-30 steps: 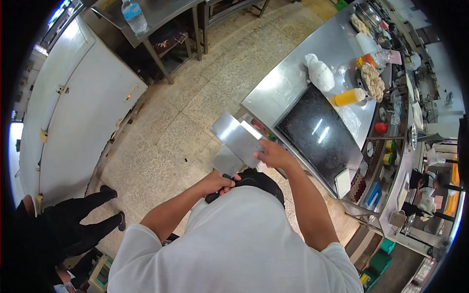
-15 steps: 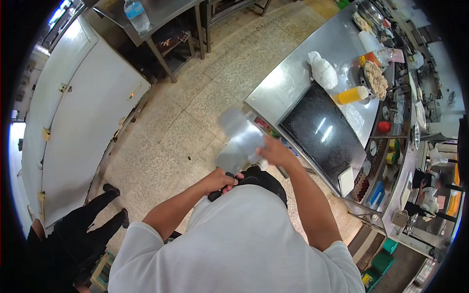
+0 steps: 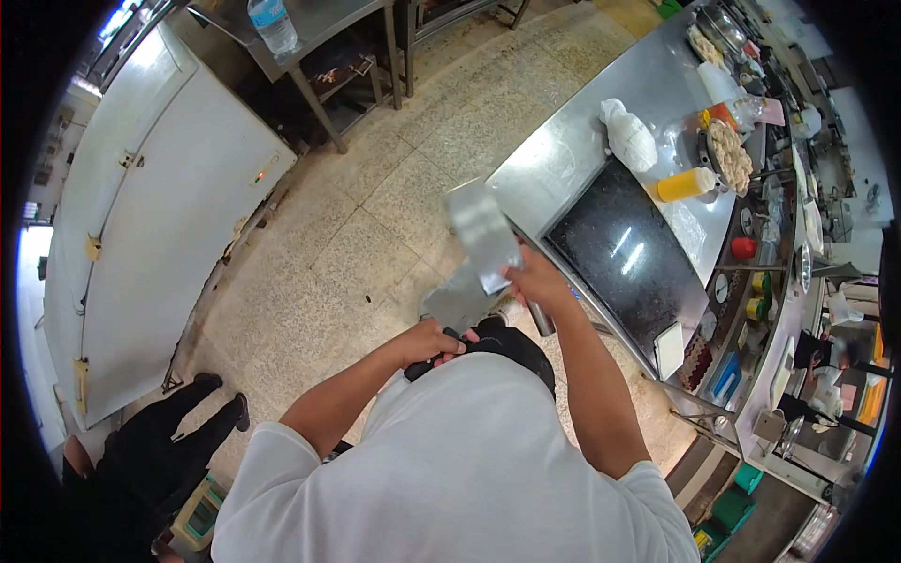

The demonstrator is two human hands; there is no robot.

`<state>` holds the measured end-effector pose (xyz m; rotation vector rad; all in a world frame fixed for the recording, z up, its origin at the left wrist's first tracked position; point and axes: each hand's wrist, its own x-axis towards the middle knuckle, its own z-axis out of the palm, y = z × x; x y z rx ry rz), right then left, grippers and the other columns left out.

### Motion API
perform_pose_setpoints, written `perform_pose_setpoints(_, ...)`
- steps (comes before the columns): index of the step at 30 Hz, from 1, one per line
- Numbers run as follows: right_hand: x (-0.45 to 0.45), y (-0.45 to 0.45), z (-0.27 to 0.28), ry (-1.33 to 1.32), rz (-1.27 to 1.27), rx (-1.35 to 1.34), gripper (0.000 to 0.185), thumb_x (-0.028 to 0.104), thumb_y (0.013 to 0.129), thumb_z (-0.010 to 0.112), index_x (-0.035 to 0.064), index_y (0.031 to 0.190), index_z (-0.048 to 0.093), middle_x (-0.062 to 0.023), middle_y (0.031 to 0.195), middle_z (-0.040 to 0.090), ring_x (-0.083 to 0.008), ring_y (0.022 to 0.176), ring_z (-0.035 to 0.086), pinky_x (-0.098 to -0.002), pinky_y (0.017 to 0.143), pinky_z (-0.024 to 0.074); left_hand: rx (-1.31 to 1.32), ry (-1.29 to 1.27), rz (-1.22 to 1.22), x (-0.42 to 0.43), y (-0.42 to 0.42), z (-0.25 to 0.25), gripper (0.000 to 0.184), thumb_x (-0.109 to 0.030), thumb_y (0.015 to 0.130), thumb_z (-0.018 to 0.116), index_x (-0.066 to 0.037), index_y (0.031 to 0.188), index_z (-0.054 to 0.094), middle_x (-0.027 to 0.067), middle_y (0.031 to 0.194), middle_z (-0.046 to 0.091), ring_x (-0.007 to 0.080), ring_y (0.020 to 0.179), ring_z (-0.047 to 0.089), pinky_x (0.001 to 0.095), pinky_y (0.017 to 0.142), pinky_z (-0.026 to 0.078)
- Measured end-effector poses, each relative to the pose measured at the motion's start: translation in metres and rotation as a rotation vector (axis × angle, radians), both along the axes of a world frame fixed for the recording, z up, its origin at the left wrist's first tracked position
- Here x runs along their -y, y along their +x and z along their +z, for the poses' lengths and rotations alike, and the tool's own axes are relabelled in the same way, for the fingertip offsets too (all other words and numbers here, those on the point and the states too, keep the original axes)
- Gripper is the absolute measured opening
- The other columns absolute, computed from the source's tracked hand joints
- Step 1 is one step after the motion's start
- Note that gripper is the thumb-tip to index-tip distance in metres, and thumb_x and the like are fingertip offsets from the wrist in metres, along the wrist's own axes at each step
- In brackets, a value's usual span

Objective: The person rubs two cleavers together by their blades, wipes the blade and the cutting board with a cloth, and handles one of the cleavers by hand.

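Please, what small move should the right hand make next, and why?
Perhaps the right hand should bring the wide metal blade over the black slab: the blade is mostly over the floor, and the slab lies flat on the table close by.

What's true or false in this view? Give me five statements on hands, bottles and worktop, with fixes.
1. The right hand has its grip on a broad metal blade. True.
2. The left hand is empty. False: the left hand is closed around a black handle.
3. The white bundle rests on the steel worktop, next to the black slab. True.
4. The yellow bottle is on the floor. False: the yellow bottle is on the steel worktop.
5. The clear bottle with a blue label is on a separate table, across the floor from the steel worktop. True.
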<state>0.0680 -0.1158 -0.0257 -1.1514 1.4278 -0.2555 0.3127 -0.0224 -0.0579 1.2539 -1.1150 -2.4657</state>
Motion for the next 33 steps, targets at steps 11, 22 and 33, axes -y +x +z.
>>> perform_pose_setpoints(11,0.026,-0.062,0.025,-0.377,-0.471,-0.118,0.023,0.017,0.091,0.067,0.0022,0.106,0.056,-0.0074,0.073,0.06,-0.0145,0.055,0.057,-0.0273,0.045,0.0444,0.522,-0.599,-0.162,0.043,0.062,0.008,0.035,-0.022,0.085,0.062,-0.005,0.116,0.065,0.0116,0.076,0.067,0.0268,0.064,0.066,0.0405,0.06,0.054)
perform_pose_setpoints(22,-0.004,-0.053,-0.016,-0.351,-0.484,-0.138,0.032,0.013,0.084,0.072,-0.0007,0.106,0.053,-0.0118,0.077,0.064,-0.0154,0.053,0.059,-0.0316,0.047,0.0469,0.998,-1.131,-0.26,0.112,0.031,-0.011,0.019,-0.009,0.086,0.054,-0.005,0.104,0.054,0.0198,0.094,0.069,0.0389,0.089,0.069,0.0504,0.075,0.054)
perform_pose_setpoints(33,-0.013,-0.044,-0.051,-0.456,-0.234,-0.54,0.042,0.02,0.081,0.072,-0.0039,0.109,0.052,-0.032,0.093,0.066,-0.0505,0.093,0.064,-0.0531,0.081,0.0495,0.922,-1.074,-0.481,0.129,0.019,-0.026,0.02,-0.008,0.085,0.054,-0.002,0.104,0.053,0.022,0.094,0.069,0.0405,0.092,0.068,0.0511,0.079,0.053)
